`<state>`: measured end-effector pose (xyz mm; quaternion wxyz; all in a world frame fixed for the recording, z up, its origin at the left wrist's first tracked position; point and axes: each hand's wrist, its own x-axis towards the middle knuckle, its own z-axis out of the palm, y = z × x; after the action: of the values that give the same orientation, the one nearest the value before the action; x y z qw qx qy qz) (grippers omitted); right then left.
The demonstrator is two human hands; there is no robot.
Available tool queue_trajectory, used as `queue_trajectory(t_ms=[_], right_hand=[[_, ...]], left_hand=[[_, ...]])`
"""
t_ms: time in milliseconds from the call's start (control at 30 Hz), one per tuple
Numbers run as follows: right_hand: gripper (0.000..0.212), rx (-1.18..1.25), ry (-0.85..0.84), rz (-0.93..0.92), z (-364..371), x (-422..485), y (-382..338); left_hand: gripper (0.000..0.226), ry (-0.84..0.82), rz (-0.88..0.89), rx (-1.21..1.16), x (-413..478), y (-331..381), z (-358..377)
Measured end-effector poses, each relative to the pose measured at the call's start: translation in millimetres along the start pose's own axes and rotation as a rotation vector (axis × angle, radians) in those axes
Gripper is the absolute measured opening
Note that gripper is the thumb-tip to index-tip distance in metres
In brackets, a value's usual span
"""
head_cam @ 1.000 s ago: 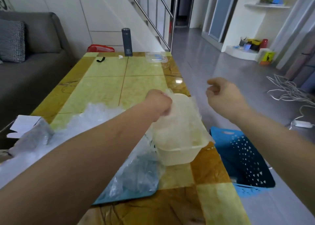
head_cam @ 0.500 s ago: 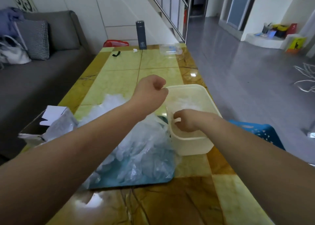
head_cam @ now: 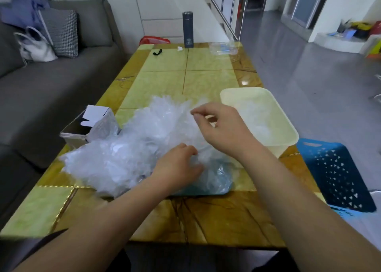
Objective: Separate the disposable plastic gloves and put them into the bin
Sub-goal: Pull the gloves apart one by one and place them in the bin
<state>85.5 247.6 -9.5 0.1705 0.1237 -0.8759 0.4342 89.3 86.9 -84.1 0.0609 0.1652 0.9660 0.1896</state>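
Note:
A big heap of clear disposable plastic gloves [head_cam: 132, 154] lies on a teal tray [head_cam: 206, 192] in the middle of the table. To its right stands a cream plastic bin [head_cam: 286, 125] with some gloves [head_cam: 253, 115] inside. My left hand [head_cam: 177, 166] presses down on the near right part of the heap, fingers curled into the plastic. My right hand [head_cam: 218, 127] hovers over the heap's right side beside the bin, thumb and forefinger pinched on a thin glove edge.
An open cardboard box [head_cam: 86, 127] sits left of the heap. A dark flask [head_cam: 187, 30], a clear container [head_cam: 222, 48] and a black clip [head_cam: 157, 51] stand at the table's far end. A blue basket [head_cam: 334, 174] is on the floor at right, a grey sofa [head_cam: 51, 82] at left.
Both hands have left the bin and moved left onto the glove heap. The right hand came out of the bin; the left hand dropped down onto the heap.

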Motion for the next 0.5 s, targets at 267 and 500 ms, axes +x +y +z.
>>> queue_trajectory(t_ms=[267,500], right_hand=[[0.034,0.043,-0.100,0.114,10.7,-34.3,-1.9],[0.022,0.224,0.182,0.231,-10.9,-27.3,1.1]], left_hand=[[0.021,0.109,-0.154,-0.698,-11.5,-22.5,-23.1],[0.013,0.047,-0.222,-1.564,-14.5,-25.0,-66.5]])
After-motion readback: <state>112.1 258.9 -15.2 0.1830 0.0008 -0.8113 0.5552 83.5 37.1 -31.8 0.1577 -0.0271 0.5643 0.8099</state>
